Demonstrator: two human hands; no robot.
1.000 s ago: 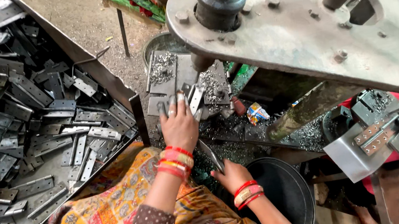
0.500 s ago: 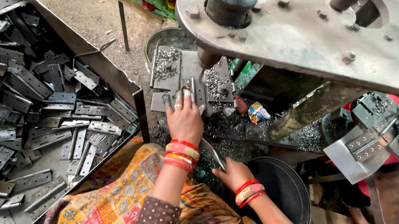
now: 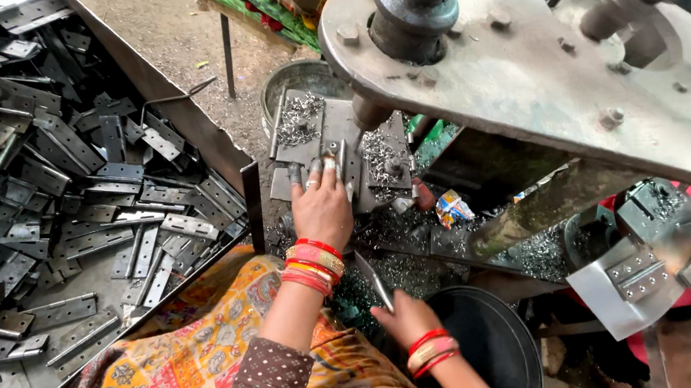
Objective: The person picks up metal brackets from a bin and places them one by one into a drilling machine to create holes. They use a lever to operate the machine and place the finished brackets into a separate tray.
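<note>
Hinge plate lies on the drill's small work plate under the spindle, where the left hand has slid up since a second ago, fingers spread flat on it. Right hand, low by the black pan, seems clenched on a thin metal strip.

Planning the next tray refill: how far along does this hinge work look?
Done: metal shavings litter the machine plate, so some pieces look already machined. In hand: the left hand presses a hinge on the plate under the spindle; the right hand holds another hinge over the black bucket. Left: the tray holds a big pile of hinges.
</note>
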